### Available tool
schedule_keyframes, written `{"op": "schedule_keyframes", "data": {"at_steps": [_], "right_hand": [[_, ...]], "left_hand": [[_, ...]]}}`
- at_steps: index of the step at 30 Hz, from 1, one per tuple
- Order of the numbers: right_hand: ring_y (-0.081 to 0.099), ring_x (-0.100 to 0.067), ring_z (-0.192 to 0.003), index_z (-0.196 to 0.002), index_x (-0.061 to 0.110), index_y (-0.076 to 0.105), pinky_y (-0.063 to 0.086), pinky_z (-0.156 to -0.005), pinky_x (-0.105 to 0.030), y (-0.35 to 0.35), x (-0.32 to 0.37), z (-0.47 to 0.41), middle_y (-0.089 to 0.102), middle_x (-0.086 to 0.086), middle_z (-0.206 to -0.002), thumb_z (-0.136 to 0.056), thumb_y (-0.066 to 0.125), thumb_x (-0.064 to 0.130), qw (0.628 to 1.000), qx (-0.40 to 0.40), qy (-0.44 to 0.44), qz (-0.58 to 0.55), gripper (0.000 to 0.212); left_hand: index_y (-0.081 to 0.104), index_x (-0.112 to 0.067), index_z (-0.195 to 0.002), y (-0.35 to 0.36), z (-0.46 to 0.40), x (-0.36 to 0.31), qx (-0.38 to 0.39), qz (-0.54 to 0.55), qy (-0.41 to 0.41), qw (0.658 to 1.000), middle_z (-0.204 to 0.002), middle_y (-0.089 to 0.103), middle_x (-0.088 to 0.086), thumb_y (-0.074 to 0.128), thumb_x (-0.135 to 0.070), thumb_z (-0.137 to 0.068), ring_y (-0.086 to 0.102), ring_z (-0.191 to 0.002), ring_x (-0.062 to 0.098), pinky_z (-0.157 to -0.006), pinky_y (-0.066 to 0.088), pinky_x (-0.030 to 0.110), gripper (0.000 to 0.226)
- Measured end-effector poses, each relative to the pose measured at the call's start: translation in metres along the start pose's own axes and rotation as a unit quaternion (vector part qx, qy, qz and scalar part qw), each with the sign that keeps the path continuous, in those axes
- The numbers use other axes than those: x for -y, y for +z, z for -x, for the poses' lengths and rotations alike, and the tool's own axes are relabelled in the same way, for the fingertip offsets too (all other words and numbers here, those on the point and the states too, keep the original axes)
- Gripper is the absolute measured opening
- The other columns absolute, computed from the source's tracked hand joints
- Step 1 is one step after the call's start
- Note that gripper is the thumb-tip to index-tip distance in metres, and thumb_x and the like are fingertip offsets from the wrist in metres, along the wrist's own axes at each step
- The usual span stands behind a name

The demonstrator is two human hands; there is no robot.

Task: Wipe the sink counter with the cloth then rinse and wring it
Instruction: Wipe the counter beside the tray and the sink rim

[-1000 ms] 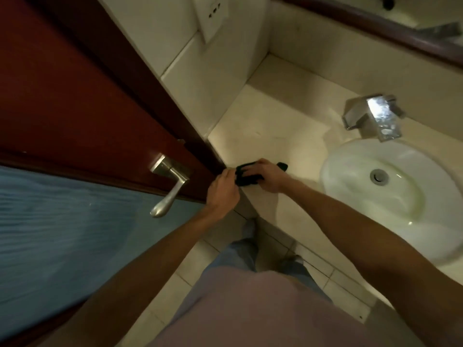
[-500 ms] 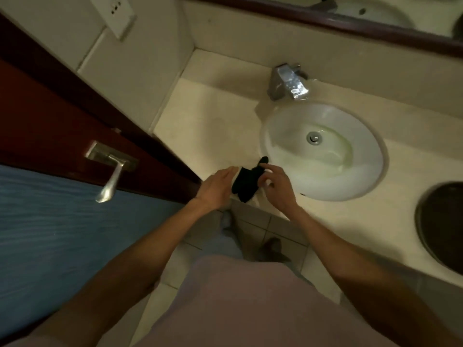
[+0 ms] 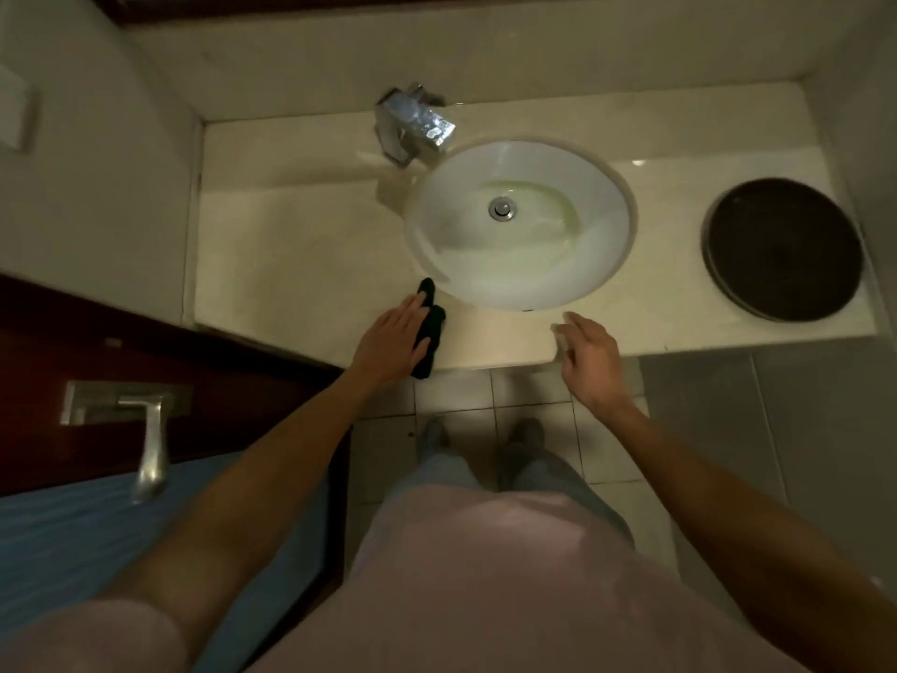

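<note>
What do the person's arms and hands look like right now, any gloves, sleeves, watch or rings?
Both hands are bare: no gloves on the left hand or the right hand. No watch or wristband shows on either wrist, and I can make out no rings, though the image is soft. The forearms are uncovered to past the elbow. A pale pink short sleeve shows at the left upper arm, matching the shirt.

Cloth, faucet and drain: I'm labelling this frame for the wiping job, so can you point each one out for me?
cloth point(image 3: 431, 332): head view, on the dark fabric showing beside the left hand's fingers.
faucet point(image 3: 416, 121): head view, on the shiny metal spout.
drain point(image 3: 501, 208): head view, on the round metal stopper in the basin.
</note>
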State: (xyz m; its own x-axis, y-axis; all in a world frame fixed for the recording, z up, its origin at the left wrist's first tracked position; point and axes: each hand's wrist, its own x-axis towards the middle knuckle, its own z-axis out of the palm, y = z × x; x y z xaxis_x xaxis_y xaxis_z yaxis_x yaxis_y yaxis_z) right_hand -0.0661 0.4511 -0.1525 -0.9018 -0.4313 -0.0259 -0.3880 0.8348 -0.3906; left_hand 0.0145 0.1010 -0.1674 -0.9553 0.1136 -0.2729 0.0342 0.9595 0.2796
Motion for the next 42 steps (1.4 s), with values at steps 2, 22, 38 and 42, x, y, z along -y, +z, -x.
{"op": "schedule_keyframes", "data": {"at_steps": [2, 22, 38, 42], "right_hand": [[0.060, -0.037, -0.121, -0.122, 0.007, 0.070, 0.048, -0.106, -0.045, 0.002, -0.007, 0.010, 0.063, -0.020, -0.136, -0.087, 0.066, 0.004, 1.000, -0.005, 0.012, 0.012, 0.036], [0.052, -0.029, -0.131, -0.131, 0.009, 0.065, 0.042, -0.113, -0.044, -0.028, -0.091, 0.072, 0.058, -0.015, -0.143, -0.085, 0.060, -0.005, 0.993, -0.047, 0.093, -0.052, 0.048], [0.038, -0.031, -0.144, -0.157, 0.013, 0.036, 0.034, -0.120, -0.045, 0.006, -0.053, 0.016, 0.037, -0.015, -0.160, -0.101, 0.052, 0.019, 0.994, -0.037, 0.086, -0.054, 0.058], [0.029, -0.039, -0.148, -0.153, 0.007, 0.041, 0.029, -0.122, -0.050, 0.032, -0.004, -0.008, 0.034, -0.020, -0.161, -0.099, 0.057, 0.023, 0.991, -0.042, 0.123, -0.037, 0.059]], "left_hand": [[0.028, -0.008, -0.153, 0.003, 0.014, 0.017, -0.009, 0.016, -0.002, 1.000, -0.167, 0.013, 0.006, 0.035, -0.041, -0.104, 0.019, -0.151, 0.020, -0.120, 0.027, 0.039, 0.060], [0.006, 0.000, -0.157, 0.066, -0.094, -0.202, -0.030, 0.031, -0.011, 0.999, -0.166, 0.006, 0.017, 0.024, -0.043, -0.104, 0.005, -0.154, 0.027, -0.124, 0.015, 0.044, 0.070], [0.018, -0.011, -0.158, 0.008, -0.094, -0.224, -0.099, 0.217, -0.069, 0.969, -0.163, 0.025, 0.006, 0.030, -0.030, -0.107, 0.029, -0.148, 0.018, -0.120, 0.021, 0.028, 0.056], [0.018, -0.005, -0.157, 0.009, -0.059, -0.153, -0.041, 0.092, -0.046, 0.994, -0.161, 0.027, 0.015, 0.045, -0.020, -0.101, 0.032, -0.146, 0.027, -0.118, 0.032, 0.039, 0.064]]}}
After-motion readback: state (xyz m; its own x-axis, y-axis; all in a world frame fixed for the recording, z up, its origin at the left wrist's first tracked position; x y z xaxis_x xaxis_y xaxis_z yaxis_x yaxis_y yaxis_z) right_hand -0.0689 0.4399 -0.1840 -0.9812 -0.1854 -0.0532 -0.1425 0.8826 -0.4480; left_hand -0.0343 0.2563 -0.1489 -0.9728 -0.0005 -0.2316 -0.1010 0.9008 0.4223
